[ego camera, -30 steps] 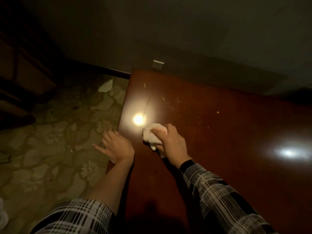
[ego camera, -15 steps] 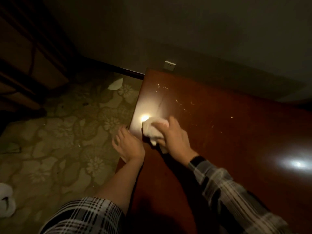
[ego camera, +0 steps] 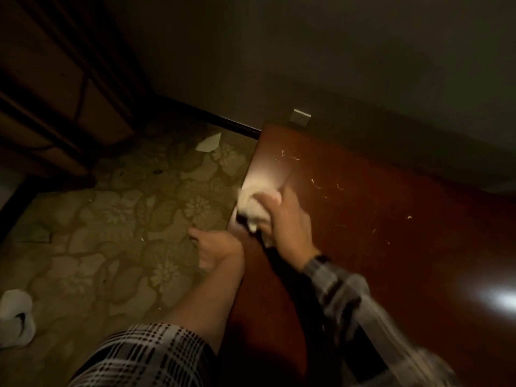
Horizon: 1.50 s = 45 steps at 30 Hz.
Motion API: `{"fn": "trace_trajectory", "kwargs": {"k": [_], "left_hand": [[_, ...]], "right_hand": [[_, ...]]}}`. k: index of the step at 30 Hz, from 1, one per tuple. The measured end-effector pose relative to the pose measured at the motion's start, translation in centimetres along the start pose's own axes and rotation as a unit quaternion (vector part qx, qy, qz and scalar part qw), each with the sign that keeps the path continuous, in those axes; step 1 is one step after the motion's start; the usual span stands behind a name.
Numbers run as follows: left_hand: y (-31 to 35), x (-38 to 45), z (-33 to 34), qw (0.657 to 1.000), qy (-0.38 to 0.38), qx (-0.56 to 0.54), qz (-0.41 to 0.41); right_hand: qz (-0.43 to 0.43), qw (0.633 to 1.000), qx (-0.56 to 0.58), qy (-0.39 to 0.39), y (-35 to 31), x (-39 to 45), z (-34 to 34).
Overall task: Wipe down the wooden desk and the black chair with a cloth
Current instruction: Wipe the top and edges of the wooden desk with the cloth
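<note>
Right hand (ego camera: 287,219) grips a bunched white cloth (ego camera: 255,203), fingers curled over the top of the wad, pressing it onto the wooden desk (ego camera: 391,247) right at the desk's left edge. The cloth overhangs that edge a little. It looks soft, light and limp — it folds to whatever shape the hand gives it, so a bunched hold across the top, as here, seems the sensible grip; a loose corner hangs down at the near side and could drag.

Left hand (ego camera: 216,248) holds nothing. It sits just off the desk's left edge, below the cloth, fingers blurred; they look loosely extended, possibly cupped to catch what is swept off, though I cannot be sure.

Desk top is hard, glossy, probably slick under a cloth. Pale crumbs (ego camera: 318,185) lie scattered beyond and to the right of the cloth — that area likely remains to be wiped.

No containers in view. The black chair is not visible either.

Left of the desk: patterned carpet (ego camera: 111,247), a scrap of paper (ego camera: 208,143) near the wall, a white slipper (ego camera: 15,317) well away from the desk.
</note>
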<state>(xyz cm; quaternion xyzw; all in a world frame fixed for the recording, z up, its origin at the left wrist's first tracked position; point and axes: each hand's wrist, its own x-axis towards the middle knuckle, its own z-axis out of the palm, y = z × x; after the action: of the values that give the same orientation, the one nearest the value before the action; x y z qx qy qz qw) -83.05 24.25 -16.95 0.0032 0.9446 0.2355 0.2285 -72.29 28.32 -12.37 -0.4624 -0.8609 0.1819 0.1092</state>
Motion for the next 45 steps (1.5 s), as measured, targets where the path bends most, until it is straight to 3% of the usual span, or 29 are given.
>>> {"fn": "trace_trajectory", "kwargs": {"k": [2,5,8,11,14,17,19,22,30,34,39,42,45], "left_hand": [[-0.1,0.3,0.0,1.000,0.004,-0.007,0.008],[-0.1,0.1,0.0,1.000,0.007,-0.018,0.025],[0.0,0.0,-0.1,0.999,0.019,-0.028,0.038],[-0.2,0.0,0.1,0.998,0.019,-0.027,0.049],[-0.4,0.0,0.1,0.998,0.020,-0.015,0.057],[-0.5,0.1,0.0,0.998,0.008,-0.015,0.056],[-0.5,0.1,-0.1,0.998,0.003,-0.024,0.062],[-0.5,0.1,-0.2,0.997,-0.012,-0.026,0.070],[-0.4,0.0,-0.3,0.999,-0.001,-0.015,0.047],[-0.7,-0.2,-0.2,0.997,-0.018,-0.070,0.035],[-0.9,-0.3,-1.4,0.968,-0.035,-0.240,0.067],[-0.8,-0.4,-1.9,0.965,0.008,-0.250,0.077],[-0.8,-0.4,-1.6,0.969,-0.030,-0.238,0.067]], "right_hand": [[-0.038,0.999,0.014,-0.021,-1.3,-3.1,0.9],[-0.026,0.998,0.016,-0.062,-0.8,-2.2,1.2],[-0.022,1.000,-0.001,-0.014,0.3,2.7,0.6],[0.046,0.997,-0.060,0.026,1.8,8.1,-1.4],[0.053,0.999,0.006,-0.011,2.0,9.2,-3.2],[0.013,0.999,0.044,-0.025,1.1,5.5,-3.0],[-0.072,0.995,-0.019,-0.059,-0.3,2.7,-1.4],[-0.098,0.990,-0.025,-0.093,-0.9,1.4,1.7],[0.094,0.995,0.029,-0.034,0.9,10.1,0.0],[0.090,0.988,0.119,-0.039,0.7,5.0,-0.9],[0.067,0.987,0.116,-0.089,-2.4,-3.6,0.1],[0.040,0.993,0.062,-0.096,-3.3,-5.0,0.4],[0.003,0.995,-0.026,-0.097,-2.4,-3.0,0.8]]}}
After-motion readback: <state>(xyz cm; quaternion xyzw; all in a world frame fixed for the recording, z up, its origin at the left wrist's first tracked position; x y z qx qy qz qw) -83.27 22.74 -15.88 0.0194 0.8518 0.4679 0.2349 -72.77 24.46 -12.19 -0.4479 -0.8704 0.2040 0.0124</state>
